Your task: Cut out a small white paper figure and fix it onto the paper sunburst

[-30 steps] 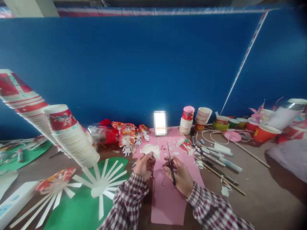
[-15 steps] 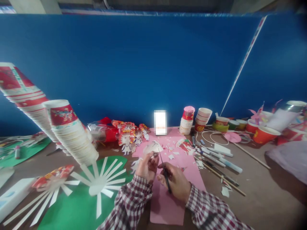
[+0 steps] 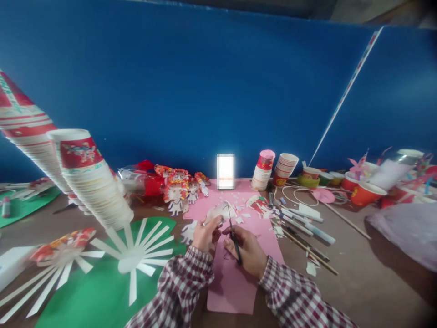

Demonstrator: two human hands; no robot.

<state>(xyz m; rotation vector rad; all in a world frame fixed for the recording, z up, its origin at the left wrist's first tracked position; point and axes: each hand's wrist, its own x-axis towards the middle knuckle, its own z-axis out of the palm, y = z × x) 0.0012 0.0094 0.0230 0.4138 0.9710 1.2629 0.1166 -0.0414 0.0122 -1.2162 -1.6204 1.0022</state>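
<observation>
1. The scissors (image 3: 236, 248) are over the middle of the pink sheet (image 3: 232, 296), blades pointing towards its far end, tips beside the white paper piece (image 3: 218, 210).
2. Your right hand (image 3: 251, 253) is wrapped round the scissor handles, fingers curled, thumb towards your left hand; how far the blades part, you cannot tell from here.
3. Your left hand (image 3: 207, 234), over the sheet's left edge, has its fingers bent inward, closed on the near edge of the paper piece.
4. Both your forearms slant in from either side of the sheet's near end.
5. Close by, white scraps (image 3: 239, 220) litter the sheet beyond the blades, and a white cutout (image 3: 189, 232) lies left of it, just beside your left hand.
6. Further left of the sheet are a green sheet (image 3: 85, 291) bearing a paper-strip fan (image 3: 129, 260), and a leaning cup stack (image 3: 92, 182).
7. Right of the sheet lie pens (image 3: 297, 223) and a thin stick (image 3: 321, 258).
</observation>
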